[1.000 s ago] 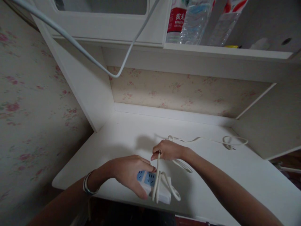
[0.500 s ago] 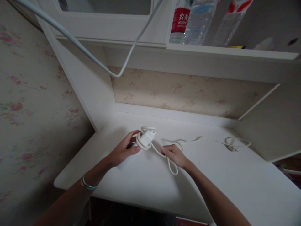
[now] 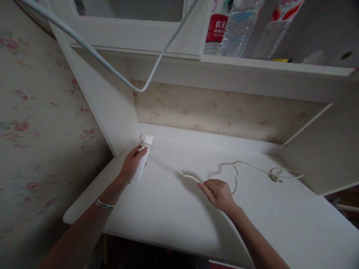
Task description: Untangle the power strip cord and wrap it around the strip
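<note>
On the left part of the white desk, my left hand (image 3: 131, 165) is closed around a long white power strip (image 3: 141, 166). A few turns of cord loop around its far end. My right hand (image 3: 218, 193) pinches the off-white power cord (image 3: 168, 163), which stretches from the strip across to my fingers. Beyond that hand the cord bends over the desk toward the right, where its plug (image 3: 276, 178) lies beside a loose loop.
The white desk (image 3: 174, 216) meets a flowered wall panel (image 3: 196, 108) at the back. Plastic bottles (image 3: 238, 31) stand on the shelf above. A grey-white tube or cable (image 3: 98, 56) hangs across the upper left, nearer to me. Flowered wallpaper (image 3: 33, 130) covers the left wall.
My left hand has moved left and back with the power strip, now turned lengthwise. My right hand has shifted slightly right and down, and the cord between them has lengthened and straightened.
</note>
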{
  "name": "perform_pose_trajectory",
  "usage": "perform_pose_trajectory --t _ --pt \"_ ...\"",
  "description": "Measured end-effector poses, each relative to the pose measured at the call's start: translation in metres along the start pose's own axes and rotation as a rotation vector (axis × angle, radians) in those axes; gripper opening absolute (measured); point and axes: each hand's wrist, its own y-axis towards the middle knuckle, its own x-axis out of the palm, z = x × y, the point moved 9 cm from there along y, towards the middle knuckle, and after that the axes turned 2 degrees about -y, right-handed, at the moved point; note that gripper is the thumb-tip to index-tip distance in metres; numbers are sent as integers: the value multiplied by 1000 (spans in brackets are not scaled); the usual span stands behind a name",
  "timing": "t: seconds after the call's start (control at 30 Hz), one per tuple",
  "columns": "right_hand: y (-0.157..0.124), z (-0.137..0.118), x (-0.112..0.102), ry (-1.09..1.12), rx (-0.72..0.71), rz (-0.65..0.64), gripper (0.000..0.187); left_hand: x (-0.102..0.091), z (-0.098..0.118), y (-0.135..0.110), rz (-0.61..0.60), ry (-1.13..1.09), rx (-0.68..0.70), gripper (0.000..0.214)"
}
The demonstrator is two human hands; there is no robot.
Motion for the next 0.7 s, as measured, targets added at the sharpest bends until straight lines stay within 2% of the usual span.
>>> perform_pose_trajectory --t 0.13,0.33,0.43,0.53,0.7 --pt "-1 -31 -5 -179 -172 -15 31 1 -5 6 3 444 82 43" --pt "9 -53 -31 -223 -248 76 24 37 -19 -9 -116 965 207 41" --pt "18 -66 -47 -197 -304 86 21 60 -24 -23 -198 1075 256 41" --pt "26 -76 -62 -186 -354 89 22 80 -23 -38 -299 1093 291 37" --pt "38 -63 -86 -147 -248 152 27 97 -12 -61 -395 1064 382 39"
